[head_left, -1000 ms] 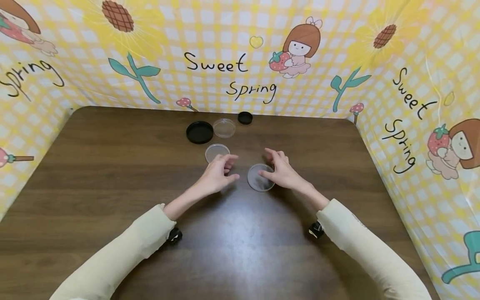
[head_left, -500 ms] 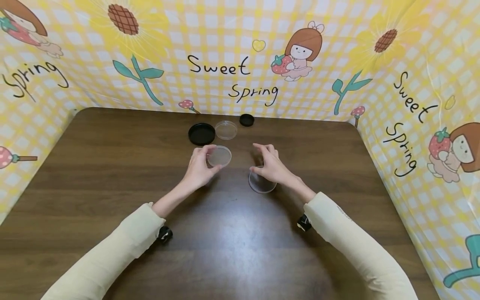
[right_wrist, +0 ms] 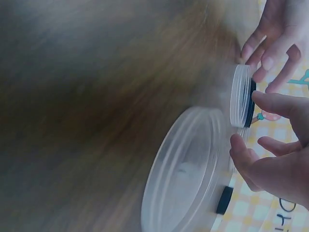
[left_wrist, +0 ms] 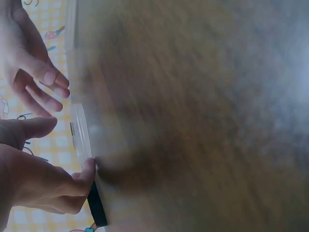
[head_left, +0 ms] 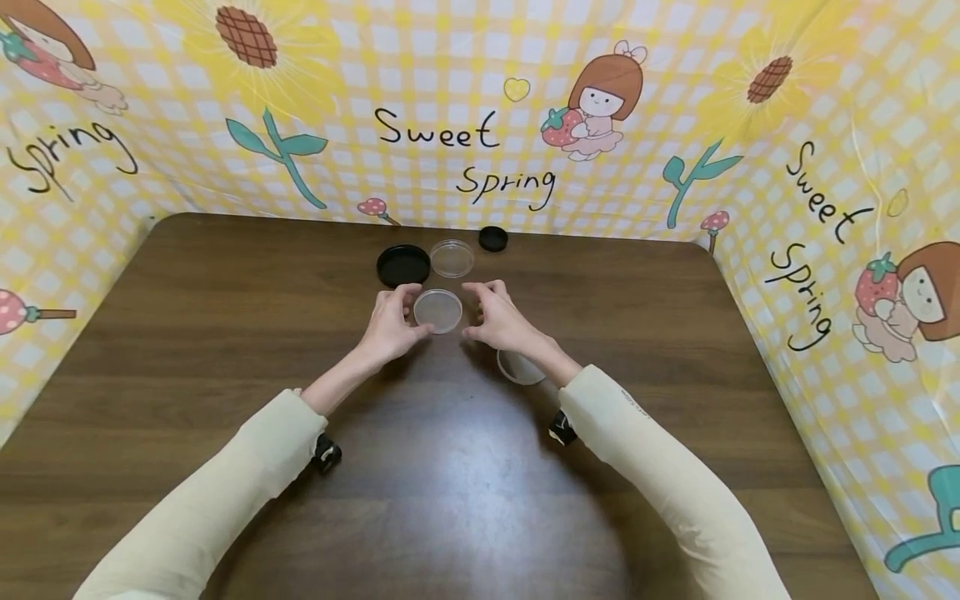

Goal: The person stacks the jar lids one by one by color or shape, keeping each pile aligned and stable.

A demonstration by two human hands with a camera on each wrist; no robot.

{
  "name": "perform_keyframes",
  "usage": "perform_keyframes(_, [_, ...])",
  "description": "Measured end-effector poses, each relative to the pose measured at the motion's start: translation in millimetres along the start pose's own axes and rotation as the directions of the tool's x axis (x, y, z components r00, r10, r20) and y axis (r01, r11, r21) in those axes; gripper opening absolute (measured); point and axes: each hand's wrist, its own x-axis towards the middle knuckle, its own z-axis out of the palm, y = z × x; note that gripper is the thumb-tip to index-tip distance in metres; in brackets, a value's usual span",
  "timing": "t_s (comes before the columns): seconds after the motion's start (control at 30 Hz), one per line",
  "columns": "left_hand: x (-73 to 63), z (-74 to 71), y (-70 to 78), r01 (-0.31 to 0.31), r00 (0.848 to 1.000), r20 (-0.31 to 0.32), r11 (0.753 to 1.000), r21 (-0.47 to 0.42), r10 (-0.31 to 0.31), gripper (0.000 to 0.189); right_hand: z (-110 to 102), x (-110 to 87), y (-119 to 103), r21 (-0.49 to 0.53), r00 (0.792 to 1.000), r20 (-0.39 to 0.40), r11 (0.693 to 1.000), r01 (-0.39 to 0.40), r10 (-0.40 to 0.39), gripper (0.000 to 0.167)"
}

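Note:
Between my two hands a shallow clear round dish (head_left: 438, 312) lies on the wooden table. My left hand (head_left: 388, 327) curves about its left side, thumb and fingertips spread apart right at the rim. From the right, my right hand (head_left: 501, 318) reaches toward the same dish, its thumb and fingers parted, with a small gap to the rim in the right wrist view. Partly covered by my right wrist is another clear round dish (head_left: 517, 367), which looms large in the right wrist view as a ridged clear dish (right_wrist: 181, 179).
Behind the hands stand a large black round dish or lid (head_left: 403, 266), a clear dish (head_left: 452, 259) beside it, and a small black lid (head_left: 493, 239) near the back edge. A yellow checked cloth (head_left: 450, 50) hangs around the table (head_left: 225, 333).
The right hand has moved left, from over the nearer clear dish to beside the middle one. The left hand has shifted left, from in front of the middle dish to its left side.

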Motion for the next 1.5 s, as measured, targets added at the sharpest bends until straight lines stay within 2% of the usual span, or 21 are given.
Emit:
perform_keyframes(0.13, [5.1, -0.6, -1.8, 0.009, 1.0, 0.018, 1.0, 0.001, -0.009, 0.068, 5.0, 8.2, -5.0, -0.028, 1.0, 0.005, 0.999, -0.024, 0.024, 0.073])
perform_keyframes(0.3, [10.5, -2.2, -4.4, -0.004, 1.0, -0.002, 1.0, -0.021, 0.004, 0.067, 8.4, 15.9, -9.1, -0.013, 0.999, -0.009, 0.999, -0.042, 0.042, 0.076])
perform_keyframes(0.43, [13.1, -3.6, -5.2, -0.013, 1.0, -0.005, 1.0, 0.004, 0.014, 0.066, 10.5, 20.8, -8.6, -0.006, 0.998, 0.002, 0.998, -0.055, 0.055, 0.077])
perform_keyframes(0.7, [21.1, -1.5, -2.2, -0.029, 0.999, 0.044, 0.999, 0.03, 0.028, 0.065, 12.2, 22.3, -6.1, 0.01, 0.995, -0.018, 0.995, -0.099, 0.099, 0.076])
perform_keyframes(0.87, [21.1, -0.2, -3.0, -0.052, 0.997, 0.059, 0.994, 0.097, 0.047, 0.064, 17.2, 26.5, -7.2, -0.009, 0.996, -0.018, 0.996, -0.092, 0.092, 0.075])
perform_keyframes(1.1, [21.2, -1.4, -2.7, -0.053, 0.997, 0.067, 0.983, 0.174, 0.042, 0.065, 18.7, 28.9, -11.8, -0.045, 0.994, 0.002, 0.993, -0.108, 0.108, 0.074])
perform_keyframes(1.5, [19.9, -1.7, -7.1, -0.04, 0.998, 0.064, 0.985, 0.167, 0.029, 0.068, 22.8, 29.5, -12.4, -0.055, 0.993, 0.007, 0.991, -0.119, 0.12, 0.07])
